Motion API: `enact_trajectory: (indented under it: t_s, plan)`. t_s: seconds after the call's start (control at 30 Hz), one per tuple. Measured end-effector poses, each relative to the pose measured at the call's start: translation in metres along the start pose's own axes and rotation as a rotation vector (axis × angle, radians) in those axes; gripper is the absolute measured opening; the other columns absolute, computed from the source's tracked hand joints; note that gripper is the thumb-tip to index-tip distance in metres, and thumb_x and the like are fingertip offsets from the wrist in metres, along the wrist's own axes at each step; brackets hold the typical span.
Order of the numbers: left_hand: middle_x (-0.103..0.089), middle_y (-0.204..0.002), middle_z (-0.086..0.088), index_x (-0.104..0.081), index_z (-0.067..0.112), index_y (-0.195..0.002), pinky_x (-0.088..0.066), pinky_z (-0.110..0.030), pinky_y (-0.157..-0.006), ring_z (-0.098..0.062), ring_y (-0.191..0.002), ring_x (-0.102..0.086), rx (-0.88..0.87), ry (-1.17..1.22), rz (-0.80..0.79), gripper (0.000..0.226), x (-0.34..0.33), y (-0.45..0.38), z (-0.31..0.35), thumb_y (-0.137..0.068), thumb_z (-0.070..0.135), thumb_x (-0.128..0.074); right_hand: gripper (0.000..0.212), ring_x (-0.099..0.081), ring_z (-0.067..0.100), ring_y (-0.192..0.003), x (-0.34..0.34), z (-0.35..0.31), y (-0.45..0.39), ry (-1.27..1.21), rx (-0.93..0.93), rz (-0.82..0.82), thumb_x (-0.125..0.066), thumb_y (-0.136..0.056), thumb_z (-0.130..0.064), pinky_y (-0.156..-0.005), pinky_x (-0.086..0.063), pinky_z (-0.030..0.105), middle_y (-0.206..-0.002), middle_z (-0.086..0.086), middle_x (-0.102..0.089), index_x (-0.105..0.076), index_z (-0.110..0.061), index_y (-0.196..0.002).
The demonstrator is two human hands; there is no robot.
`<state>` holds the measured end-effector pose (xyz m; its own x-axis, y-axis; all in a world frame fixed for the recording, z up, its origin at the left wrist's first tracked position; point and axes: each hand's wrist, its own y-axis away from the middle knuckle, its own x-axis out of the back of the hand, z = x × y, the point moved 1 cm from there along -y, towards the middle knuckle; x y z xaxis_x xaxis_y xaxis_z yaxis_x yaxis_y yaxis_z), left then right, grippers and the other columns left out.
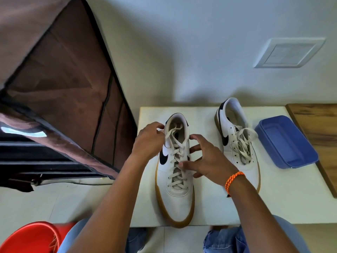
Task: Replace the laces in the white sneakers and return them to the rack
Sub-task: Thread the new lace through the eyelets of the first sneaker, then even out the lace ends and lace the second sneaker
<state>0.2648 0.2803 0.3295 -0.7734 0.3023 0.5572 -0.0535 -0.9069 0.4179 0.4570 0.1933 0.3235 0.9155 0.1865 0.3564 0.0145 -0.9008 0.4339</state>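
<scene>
Resting on the white table (206,203), the near white sneaker (177,194) lies between the two hands, toe toward the person. Left hand (149,141) pinches a cream lace (172,133) end at the collar, fingers curled round it. Right hand (206,157) hovers with fingers spread and relaxed, fingertips touching the crossed laces at mid-tongue; an orange braided bracelet (234,180) circles its wrist. Second white sneaker (237,139), loosely laced, stands just beyond the right hand. Blue plastic lid (286,143) lies further right of it. Brown fabric shoe rack cover (60,84) hangs left of the left hand; red stool (31,238) sits below it.
</scene>
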Motion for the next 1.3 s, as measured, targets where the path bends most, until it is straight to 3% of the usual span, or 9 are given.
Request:
enact_trajectory:
  t_s: [0.23,0.33,0.47,0.57,0.77,0.93,1.03,1.13,1.3]
  plan:
    - [-0.067,-0.131,-0.002,-0.062,0.029,-0.139,-0.053,-0.048,-0.101,-0.031,-0.118,-0.062,-0.049,-0.073,0.154,0.036,0.011,-0.006,-0.008,-0.108,0.034,-0.045,0.077,-0.074,0.009,-0.094,-0.034,-0.017,-0.011,0.136,0.183,0.174,-0.084,-0.085,-0.038,-0.088,-0.062,0.036,-0.107,-0.028,-0.065,-0.045,-0.038,-0.152]
    - [-0.069,-0.123,-0.005,-0.066,0.028,-0.127,-0.049,-0.041,-0.092,-0.034,-0.114,-0.062,-0.054,-0.03,0.246,0.03,0.013,-0.007,-0.008,-0.108,0.03,-0.042,0.073,-0.074,0.012,-0.105,-0.049,-0.021,-0.013,0.118,0.224,0.232,-0.076,-0.094,-0.042,-0.096,-0.06,0.038,-0.133,-0.012,-0.068,-0.041,-0.034,-0.157]
    - [-0.064,-0.134,-0.008,-0.065,0.019,-0.134,-0.044,-0.045,-0.098,-0.036,-0.124,-0.054,-0.209,-0.126,0.583,0.033,-0.001,0.006,0.009,-0.105,0.022,-0.051,0.055,-0.07,0.005,-0.103,-0.039,-0.021,-0.007,0.161,0.203,0.389,-0.069,-0.099,-0.041,-0.095,-0.059,0.035,-0.133,-0.007,-0.07,-0.052,-0.031,-0.15]
    - [-0.068,-0.119,-0.003,-0.072,0.019,-0.116,-0.041,-0.038,-0.095,-0.033,-0.113,-0.057,-0.461,-0.156,0.791,0.028,-0.019,0.016,0.027,-0.096,0.015,-0.053,0.027,-0.071,0.005,-0.095,-0.017,-0.021,0.0,0.236,0.343,0.521,-0.067,-0.1,-0.027,-0.084,-0.062,0.038,-0.114,-0.01,-0.076,-0.069,-0.024,-0.126]
    - [-0.069,-0.109,0.012,-0.076,0.031,-0.101,-0.049,-0.032,-0.09,-0.017,-0.104,-0.061,-0.664,0.072,0.328,0.025,-0.084,0.041,0.04,-0.098,0.012,-0.06,0.017,-0.071,0.013,-0.093,0.033,-0.018,0.033,0.36,0.437,0.864,-0.061,-0.102,-0.017,-0.083,-0.062,0.034,-0.104,0.0,-0.077,-0.076,-0.015,-0.11]
    - [-0.062,-0.133,0.013,-0.059,0.036,-0.136,-0.053,-0.024,-0.087,0.005,-0.094,-0.061,-0.45,0.171,-0.112,0.031,-0.113,0.042,0.04,-0.106,0.031,-0.063,0.018,-0.065,0.02,-0.09,0.071,0.007,0.055,0.337,0.38,1.093,-0.057,-0.101,-0.017,-0.076,-0.057,0.03,-0.103,0.005,-0.069,-0.072,-0.014,-0.11]
    - [-0.056,-0.137,0.013,-0.045,0.04,-0.149,-0.05,-0.029,-0.093,0.0,-0.098,-0.063,-0.325,0.237,-0.208,0.048,-0.118,0.042,0.043,-0.105,0.033,-0.063,0.03,-0.064,0.019,-0.101,0.09,0.041,0.054,0.312,0.162,0.963,-0.068,-0.097,-0.012,-0.086,-0.058,0.036,-0.115,0.005,-0.066,-0.067,-0.017,-0.127]
    - [-0.049,-0.157,0.007,-0.038,0.042,-0.156,-0.054,-0.04,-0.106,-0.016,-0.125,-0.061,-0.289,0.256,-0.276,0.058,-0.126,0.044,0.042,-0.106,0.029,-0.063,0.054,-0.059,0.024,-0.126,0.096,0.059,0.049,0.209,-0.068,0.705,-0.068,-0.099,-0.018,-0.099,-0.046,0.031,-0.136,0.005,-0.064,-0.052,-0.021,-0.15]
    - [-0.045,-0.161,0.011,-0.028,0.052,-0.159,-0.056,-0.043,-0.108,-0.019,-0.136,-0.057,-0.403,0.266,-0.303,0.071,-0.139,0.046,0.05,-0.106,0.021,-0.063,0.05,-0.063,0.027,-0.125,0.095,0.06,0.044,0.245,-0.026,0.555,-0.065,-0.102,-0.024,-0.095,-0.045,0.027,-0.137,0.005,-0.068,-0.053,-0.023,-0.151]
